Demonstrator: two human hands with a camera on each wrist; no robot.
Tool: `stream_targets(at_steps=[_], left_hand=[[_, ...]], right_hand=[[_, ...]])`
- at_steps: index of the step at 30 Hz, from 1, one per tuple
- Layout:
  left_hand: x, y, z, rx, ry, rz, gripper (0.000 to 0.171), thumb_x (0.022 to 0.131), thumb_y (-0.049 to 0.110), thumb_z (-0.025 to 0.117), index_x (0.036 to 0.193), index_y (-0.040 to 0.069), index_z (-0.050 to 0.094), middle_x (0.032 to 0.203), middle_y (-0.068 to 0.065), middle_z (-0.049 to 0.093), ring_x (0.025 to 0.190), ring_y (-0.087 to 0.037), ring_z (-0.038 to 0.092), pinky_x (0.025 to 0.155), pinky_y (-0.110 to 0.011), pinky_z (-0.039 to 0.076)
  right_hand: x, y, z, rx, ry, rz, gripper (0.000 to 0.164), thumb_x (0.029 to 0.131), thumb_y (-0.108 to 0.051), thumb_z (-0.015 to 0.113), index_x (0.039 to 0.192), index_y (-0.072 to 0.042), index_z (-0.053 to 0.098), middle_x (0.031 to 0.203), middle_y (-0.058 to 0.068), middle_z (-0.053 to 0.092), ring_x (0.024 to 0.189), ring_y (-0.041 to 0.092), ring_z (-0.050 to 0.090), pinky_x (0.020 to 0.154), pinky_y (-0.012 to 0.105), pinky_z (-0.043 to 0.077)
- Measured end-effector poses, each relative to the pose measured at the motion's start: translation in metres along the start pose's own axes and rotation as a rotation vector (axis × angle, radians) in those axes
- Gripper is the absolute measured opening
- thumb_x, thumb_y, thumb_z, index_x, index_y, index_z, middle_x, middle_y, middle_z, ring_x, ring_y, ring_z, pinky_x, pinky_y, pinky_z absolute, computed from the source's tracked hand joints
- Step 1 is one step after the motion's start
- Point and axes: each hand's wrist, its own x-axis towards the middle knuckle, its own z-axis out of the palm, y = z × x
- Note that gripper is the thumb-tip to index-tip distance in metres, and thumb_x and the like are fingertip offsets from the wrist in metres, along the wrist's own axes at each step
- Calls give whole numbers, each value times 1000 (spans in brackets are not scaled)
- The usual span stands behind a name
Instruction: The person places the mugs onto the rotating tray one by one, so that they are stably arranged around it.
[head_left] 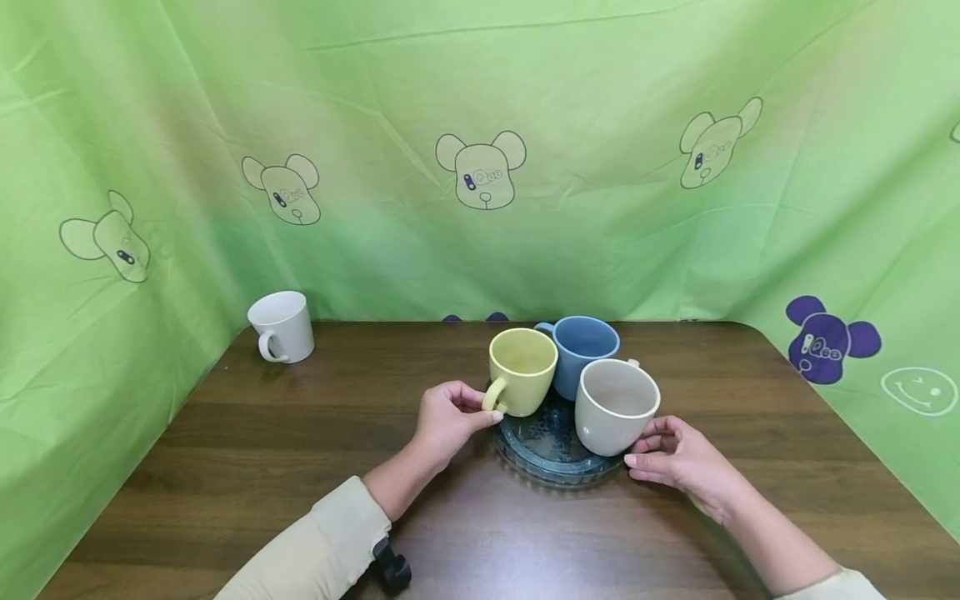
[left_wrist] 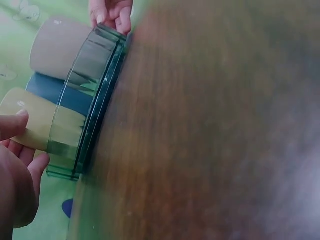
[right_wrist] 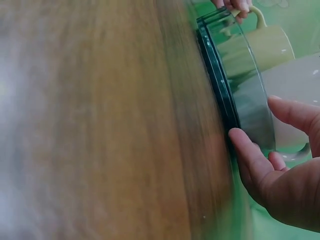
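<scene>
A round, shallow clear-glass tray (head_left: 551,473) with a ribbed wall sits on the wooden table. In it stand a yellow mug (head_left: 523,377), a blue mug (head_left: 588,337) and a pale grey mug (head_left: 611,429). My left hand (head_left: 450,421) grips the tray's left edge, just under the yellow mug's handle. Opposite, at the right edge beside the grey mug, my right hand (head_left: 678,462) holds the tray. In the right wrist view the thumb (right_wrist: 292,112) is near the upper rim and a finger (right_wrist: 245,145) lies low at the base. The wrist views show the mugs through the glass.
A white mug (head_left: 288,329) stands alone at the table's far left corner. A green printed cloth (head_left: 390,242) hangs behind and along both sides of the table (head_left: 285,450). Something black (head_left: 392,567) shows below the left sleeve.
</scene>
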Motion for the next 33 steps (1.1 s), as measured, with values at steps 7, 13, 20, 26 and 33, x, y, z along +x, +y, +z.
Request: stream_targets(at_steps=[7,13,20,26,33], left_hand=[[10,-4,-4,-32,-16,-18,22,68,-4,85,85,-5,71,76,-7,71,67,-11,64,62,-22,57],[18,-6,-7,-60,-45,-18,23,69,-6,84,88,-7,70,78,-9,71,69,-12,65,64,-23,57],[19,-2,-11,-81,-78,-29,25,72,-6,82,93,-9,68,84,-13,71,75,-15,66,70,-25,58],[27,-6,-13,-106,-108,-28,26,73,-8,80,97,-9,68,87,-12,71,79,-15,67,76,-26,58],[37,-12,-14,-120,-121,-20,26,77,-9,77,101,-12,67,97,-25,69,80,-13,66,77,-25,57]], right_hand=[[2,2,-13,48,-53,-46,39,84,13,66,113,12,40,99,12,58,86,16,68,80,32,59],[6,3,-23,115,-81,-79,38,87,14,61,119,15,41,101,11,62,90,17,68,83,32,58],[11,3,-27,139,-85,-87,42,90,11,59,128,18,42,107,7,64,94,16,68,86,33,57],[14,6,-30,222,-135,-100,33,89,14,58,117,-3,56,109,6,64,96,19,67,87,35,56],[15,11,-32,324,-162,-105,36,89,16,55,118,-6,54,112,7,61,100,23,67,89,39,55]])
